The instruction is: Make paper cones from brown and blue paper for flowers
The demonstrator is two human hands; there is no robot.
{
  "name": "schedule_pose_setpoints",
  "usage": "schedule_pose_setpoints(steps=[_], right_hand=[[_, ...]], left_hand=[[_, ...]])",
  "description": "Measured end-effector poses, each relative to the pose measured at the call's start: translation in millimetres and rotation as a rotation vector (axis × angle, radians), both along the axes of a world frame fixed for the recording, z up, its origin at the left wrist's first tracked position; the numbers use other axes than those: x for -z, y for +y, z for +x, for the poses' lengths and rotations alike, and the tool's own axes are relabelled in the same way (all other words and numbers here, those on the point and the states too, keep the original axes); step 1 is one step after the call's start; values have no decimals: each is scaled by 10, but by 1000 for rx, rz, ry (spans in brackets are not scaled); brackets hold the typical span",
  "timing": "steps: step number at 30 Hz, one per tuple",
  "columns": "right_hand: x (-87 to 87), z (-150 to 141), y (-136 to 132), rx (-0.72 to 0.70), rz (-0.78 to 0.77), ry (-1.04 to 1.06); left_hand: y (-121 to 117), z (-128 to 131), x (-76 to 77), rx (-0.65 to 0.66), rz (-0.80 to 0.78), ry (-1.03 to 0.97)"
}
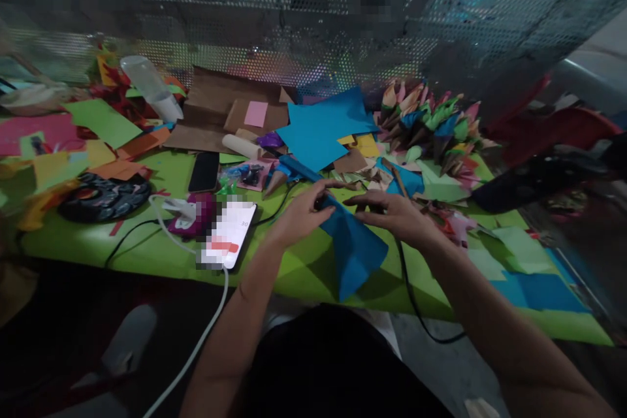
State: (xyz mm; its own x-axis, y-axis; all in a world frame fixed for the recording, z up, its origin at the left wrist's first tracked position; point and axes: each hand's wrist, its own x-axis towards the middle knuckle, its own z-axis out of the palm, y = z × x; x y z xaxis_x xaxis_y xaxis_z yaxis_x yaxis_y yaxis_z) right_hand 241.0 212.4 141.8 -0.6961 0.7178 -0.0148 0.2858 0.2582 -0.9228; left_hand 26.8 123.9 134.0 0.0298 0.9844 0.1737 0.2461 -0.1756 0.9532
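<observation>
My left hand [306,212] is closed, its thumb and fingers pinching the narrow upper end of a blue sheet of paper [357,255]. The paper is partly rolled into a cone, and its wide end flares down toward the table's front edge. Just right of the pinched end is my right hand [392,212], its fingers bent and apart, close to the paper; I cannot tell whether the fingertips touch it. Beyond both hands lies a larger pile of flat blue paper [328,127].
On the green-covered table [304,281] lie a lit phone [228,235] with a white cable, a dark phone [204,172] and a purple charger block [196,215]. A bunch of paper cones [431,117] stands back right. A black cable [409,287] hangs over the front edge.
</observation>
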Motion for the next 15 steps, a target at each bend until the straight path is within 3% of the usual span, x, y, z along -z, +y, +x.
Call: schedule_pose_setpoints(steps=[2, 4, 8, 11, 15], right_hand=[[4, -33, -28, -60, -57, -14], [23, -29, -58, -27, -126, -3], [123, 50, -174, 189, -289, 130], [273, 121, -341, 329, -402, 211], [502, 182, -620, 417, -502, 217]], left_hand=[[19, 34, -108, 54, 32, 44], [8, 58, -206, 14, 66, 103], [-176, 119, -266, -285, 187, 364], [-426, 210, -119, -343, 298, 541], [-724, 312, 223, -201, 294, 638]])
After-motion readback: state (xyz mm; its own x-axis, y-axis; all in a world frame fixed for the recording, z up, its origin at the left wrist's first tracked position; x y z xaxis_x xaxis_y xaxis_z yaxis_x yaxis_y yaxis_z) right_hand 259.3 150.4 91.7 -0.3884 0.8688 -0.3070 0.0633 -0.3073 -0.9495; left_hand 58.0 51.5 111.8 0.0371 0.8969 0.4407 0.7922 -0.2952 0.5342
